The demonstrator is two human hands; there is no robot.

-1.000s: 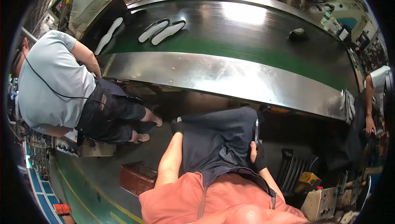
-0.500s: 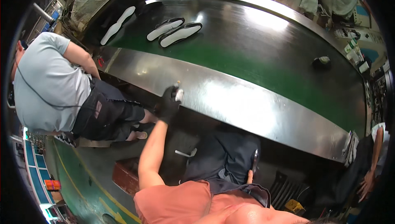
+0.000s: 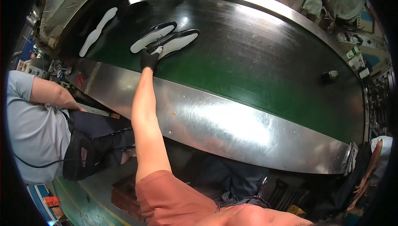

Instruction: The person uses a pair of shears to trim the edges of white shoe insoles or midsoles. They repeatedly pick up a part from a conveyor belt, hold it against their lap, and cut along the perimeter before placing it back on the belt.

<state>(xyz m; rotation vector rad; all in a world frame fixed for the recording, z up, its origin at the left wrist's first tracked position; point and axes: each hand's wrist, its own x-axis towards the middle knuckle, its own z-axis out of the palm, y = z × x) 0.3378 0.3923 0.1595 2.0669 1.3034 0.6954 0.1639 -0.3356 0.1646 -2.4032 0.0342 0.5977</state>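
My left hand [image 3: 151, 56], in a black glove with pale fingertips, reaches over the belt. Its fingers are closed at the heel end of the nearer of two black-rimmed shoe soles with white middles [image 3: 180, 44]. The second sole [image 3: 152, 37] lies close beside it, on the far left side. A long white insole-shaped piece [image 3: 98, 31] lies further left. My right hand is hidden low by my body; only a thin shiny edge of a dark thing [image 3: 263, 185] shows there.
The dark green belt [image 3: 248, 89] has a broad metal ledge [image 3: 207, 122] along its near side. A small dark object [image 3: 330, 75] sits at the belt's right. A person in a grey shirt [image 3: 37, 126] stands at the left; another person's arm [image 3: 367, 174] shows at the right.
My left hand has moved forward from above the metal ledge to the nearer sole and closed at its heel. My right thumb, visible before beside the dark thing, is now out of sight.
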